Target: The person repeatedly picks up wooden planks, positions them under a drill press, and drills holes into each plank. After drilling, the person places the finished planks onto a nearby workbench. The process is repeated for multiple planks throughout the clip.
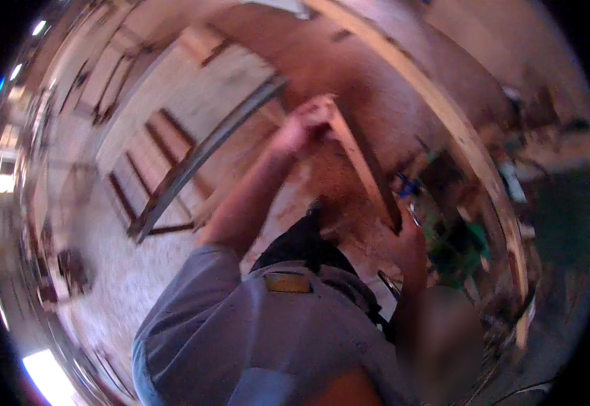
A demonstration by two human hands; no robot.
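Across my right side runs a long pale timber [452, 122], bowed by the lens, while on my left a slatted wooden frame with a grey rail [207, 152] lies slantwise; if I turn carelessly, I judge the piece I carry could knock against either. Green clutter [462, 240], too blurred to name, sits beyond my right hand, and could catch my foot if I step that way. Out in front of me, sloping between my hands, is the short wooden bar [361, 159]. My left hand [307, 125] is closed around its far end and my right hand [410, 243] grips its near end, fingertips blurred; uneven pressure could twist it loose, and a rough edge could drive a splinter into me.
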